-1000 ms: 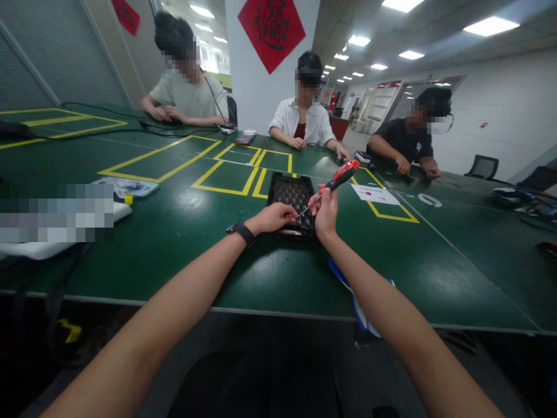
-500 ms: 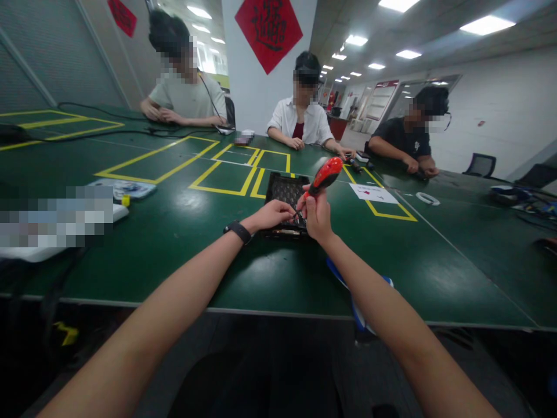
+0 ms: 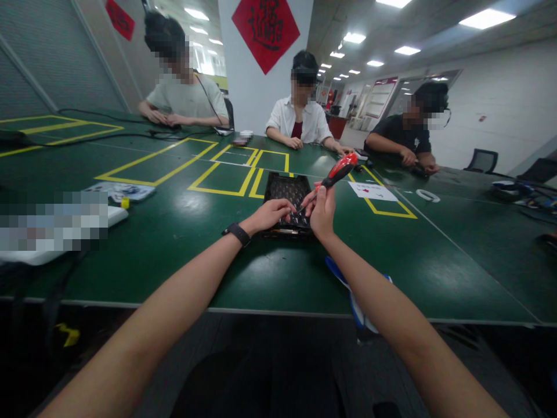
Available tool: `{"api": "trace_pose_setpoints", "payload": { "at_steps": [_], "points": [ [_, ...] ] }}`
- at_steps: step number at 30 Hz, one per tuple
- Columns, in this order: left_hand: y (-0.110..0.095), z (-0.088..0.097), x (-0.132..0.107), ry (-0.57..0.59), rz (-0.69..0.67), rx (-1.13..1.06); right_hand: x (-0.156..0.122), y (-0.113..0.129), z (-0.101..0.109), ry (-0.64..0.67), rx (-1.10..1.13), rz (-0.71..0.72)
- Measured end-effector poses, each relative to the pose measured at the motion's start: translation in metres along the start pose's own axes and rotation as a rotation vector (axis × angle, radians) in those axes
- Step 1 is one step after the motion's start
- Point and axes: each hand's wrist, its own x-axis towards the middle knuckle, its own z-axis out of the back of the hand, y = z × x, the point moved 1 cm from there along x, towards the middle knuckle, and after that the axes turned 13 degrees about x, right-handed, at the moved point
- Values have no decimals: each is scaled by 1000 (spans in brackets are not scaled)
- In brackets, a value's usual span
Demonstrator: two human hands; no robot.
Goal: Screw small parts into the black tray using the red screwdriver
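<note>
My right hand (image 3: 322, 213) is closed around a screwdriver (image 3: 340, 169) with a red and black handle. The handle slants up to the right, and its thin shaft points down to the left. My left hand (image 3: 274, 212), with a dark band on the wrist, is pinched close by the tip of the shaft. What its fingers hold, if anything, is too small to make out. Under both hands lies an open black case (image 3: 285, 187) with a textured lid raised at the back. Small shiny pieces show inside it, partly covered by my fingers.
The green table (image 3: 174, 232) carries yellow tape outlines. A white sheet (image 3: 372, 191) and a white ring (image 3: 427, 196) lie to the right. A blue and white object (image 3: 338, 271) sits under my right forearm. A white device (image 3: 115, 216) stands left. Several people sit across the table.
The screwdriver has tilted further over to the right, its handle lower and farther right. My right hand has shifted slightly right, while my left hand stays near the same spot over the case.
</note>
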Motion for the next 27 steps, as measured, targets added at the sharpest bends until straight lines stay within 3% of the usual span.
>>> {"api": "trace_pose_setpoints", "payload": {
  "at_steps": [3, 8, 18, 27],
  "points": [
    [-3, 2, -1, -47, 17, 94, 4, -9, 2, -80, 17, -112],
    [-6, 3, -1, -28, 13, 117, 5, -20, 4, -121, 43, -235],
    [-7, 1, -1, -23, 7, 29, 4, -20, 3, -105, 42, -207],
    [-13, 3, -3, -21, 31, 77, 2, -15, 1, -62, 44, -193]
  ]
}}
